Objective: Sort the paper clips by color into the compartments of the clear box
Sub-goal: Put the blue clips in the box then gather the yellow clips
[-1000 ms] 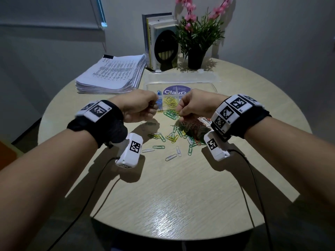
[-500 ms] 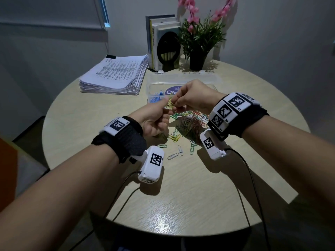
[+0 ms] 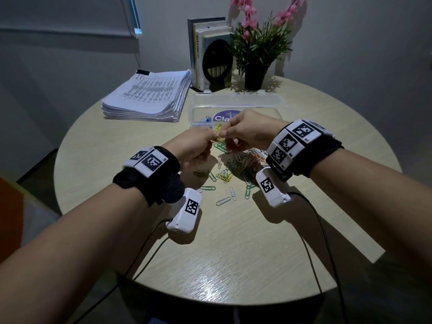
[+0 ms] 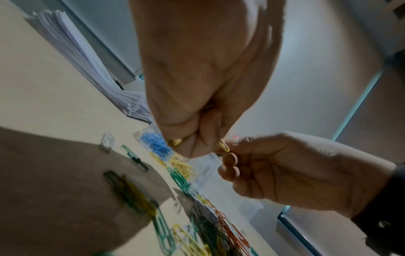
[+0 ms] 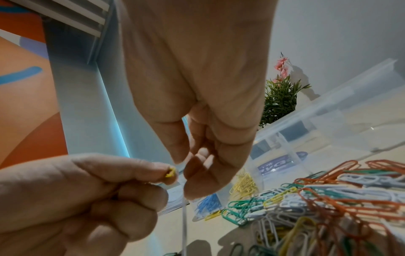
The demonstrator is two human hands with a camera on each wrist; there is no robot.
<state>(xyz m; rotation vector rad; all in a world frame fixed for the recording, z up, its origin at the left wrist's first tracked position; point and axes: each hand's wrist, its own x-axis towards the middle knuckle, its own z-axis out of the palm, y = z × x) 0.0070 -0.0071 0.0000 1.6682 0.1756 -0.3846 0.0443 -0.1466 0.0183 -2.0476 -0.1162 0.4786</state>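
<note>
Yellow paper clip (image 4: 224,146) at frame centre, pinched by left hand (image 3: 191,148) fingertips, right hand (image 3: 249,134) fingers curled meeting it, clear box (image 3: 236,106) just behind, loose clip pile (image 3: 243,163) below, round table (image 3: 233,253)

Arms: bare, no sleeves.
Wristbands (image 3: 149,181): black, with white square-code tags.
Wrist cameras (image 3: 185,210): white boxes, black cables at 6 o'clock.
</note>
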